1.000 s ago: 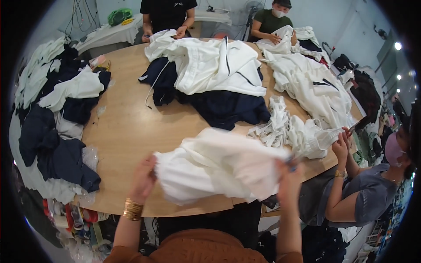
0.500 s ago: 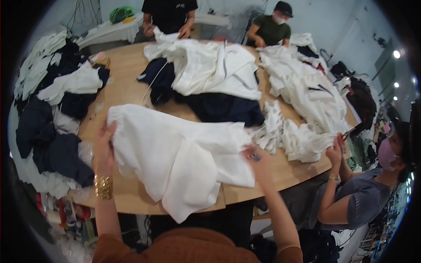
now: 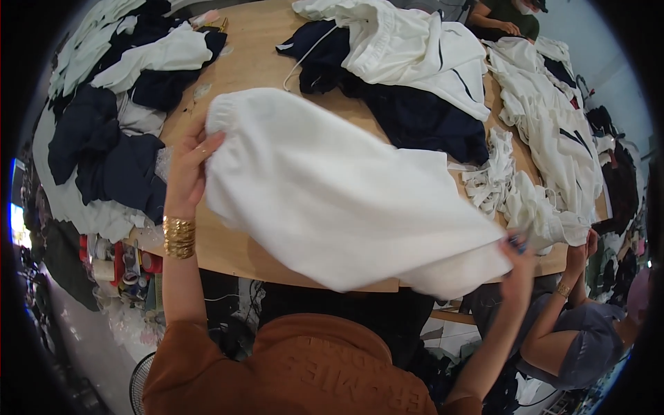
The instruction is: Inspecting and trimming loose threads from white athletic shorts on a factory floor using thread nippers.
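Observation:
A white garment (image 3: pixel 325 187) with a gathered elastic edge, perhaps shorts or trousers, stretches between my hands above the wooden table. My left hand (image 3: pixel 192 166) is closed on the gathered end, thumb on top, fingers partly hidden behind the cloth. At the lower far corner of the cloth, my right hand (image 3: pixel 519 266) pinches the fabric. A small dark blue thing (image 3: pixel 516 241) shows at its fingers, too blurred to name. The cloth's lower edge hangs past the table's near edge.
White garments (image 3: pixel 415 48) lie over navy cloth (image 3: pixel 429 124) across the table (image 3: pixel 252 59). Navy and white clothes (image 3: pixel 142 169) pile up at left. White strips (image 3: pixel 491 173) lie at right, near a co-worker's hands (image 3: pixel 584 252). Another person (image 3: pixel 508 21) works at the far right.
The white garment is pulled out longer. My right hand has moved right, drawing its corner away from my left hand. The view has shifted, placing the table higher in the picture.

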Demonstrator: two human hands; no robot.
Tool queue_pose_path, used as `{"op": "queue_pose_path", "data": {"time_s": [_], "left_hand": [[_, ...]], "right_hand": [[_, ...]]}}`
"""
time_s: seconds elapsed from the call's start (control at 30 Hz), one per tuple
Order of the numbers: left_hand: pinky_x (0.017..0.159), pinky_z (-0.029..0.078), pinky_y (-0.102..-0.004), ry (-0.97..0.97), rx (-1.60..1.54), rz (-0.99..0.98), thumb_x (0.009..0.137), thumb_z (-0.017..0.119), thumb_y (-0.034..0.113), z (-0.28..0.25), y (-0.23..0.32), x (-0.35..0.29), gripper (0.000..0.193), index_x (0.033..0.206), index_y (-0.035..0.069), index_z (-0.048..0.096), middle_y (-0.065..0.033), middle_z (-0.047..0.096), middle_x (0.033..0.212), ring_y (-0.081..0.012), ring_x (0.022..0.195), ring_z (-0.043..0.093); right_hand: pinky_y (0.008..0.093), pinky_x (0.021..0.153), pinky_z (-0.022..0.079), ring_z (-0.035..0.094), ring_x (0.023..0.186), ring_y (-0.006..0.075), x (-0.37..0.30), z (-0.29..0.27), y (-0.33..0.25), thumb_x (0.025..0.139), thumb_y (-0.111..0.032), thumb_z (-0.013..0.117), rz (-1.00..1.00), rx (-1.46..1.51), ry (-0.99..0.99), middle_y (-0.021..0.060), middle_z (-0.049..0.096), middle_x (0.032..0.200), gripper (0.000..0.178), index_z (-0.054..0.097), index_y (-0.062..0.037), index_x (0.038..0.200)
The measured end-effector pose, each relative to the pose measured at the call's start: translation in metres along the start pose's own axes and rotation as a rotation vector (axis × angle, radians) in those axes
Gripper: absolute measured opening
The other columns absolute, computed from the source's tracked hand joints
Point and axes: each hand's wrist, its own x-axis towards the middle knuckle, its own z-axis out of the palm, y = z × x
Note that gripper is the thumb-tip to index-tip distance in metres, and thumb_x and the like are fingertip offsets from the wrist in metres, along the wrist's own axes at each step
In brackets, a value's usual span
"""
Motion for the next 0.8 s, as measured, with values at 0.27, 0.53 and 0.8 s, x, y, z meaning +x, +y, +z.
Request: {"op": "queue_pose_path", "data": {"time_s": [0.27, 0.53, 0.8], "left_hand": [[0.064, 0.046, -0.0212, 0.009, 0.302, -0.377, 0.085, 0.059, 0.017, 0.004, -0.11, 0.022, 0.043, 0.124, 0.004, 0.046, -0.0033, 0.062, 0.1, -0.006, 0.083, 0.057], [0.075, 0.045, -0.0212, -0.043, 0.23, -0.503, 0.089, 0.054, 0.021, -0.004, -0.103, -0.033, 0.033, 0.117, 0.005, 0.051, -0.0049, 0.06, 0.101, -0.0072, 0.084, 0.055], [0.077, 0.044, -0.0224, 0.147, 0.471, -0.046, 0.085, 0.056, 0.007, 0.035, -0.1, -0.047, 0.022, 0.106, 0.002, 0.055, -0.0041, 0.059, 0.096, -0.0101, 0.086, 0.055]], "right_hand": [[0.0262, 0.07, 0.043, 0.056, 0.078, 0.0149, 0.07, 0.014, 0.02, 0.08, -0.015, 0.062, -0.592, -0.687, 0.308, 0.0067, 0.061, 0.083, 0.021, 0.058, -0.0013, 0.095], [0.0252, 0.067, 0.041, 0.054, 0.077, 0.014, -0.017, 0.04, 0.078, 0.074, -0.006, 0.066, -0.152, -0.72, 0.041, 0.0061, 0.06, 0.088, 0.019, 0.06, -0.006, 0.092], [0.0283, 0.061, 0.046, 0.058, 0.074, 0.0186, -0.041, 0.084, 0.082, 0.067, 0.002, 0.067, -0.493, -0.766, -0.073, 0.0069, 0.056, 0.095, 0.033, 0.062, -0.0107, 0.097]]}}
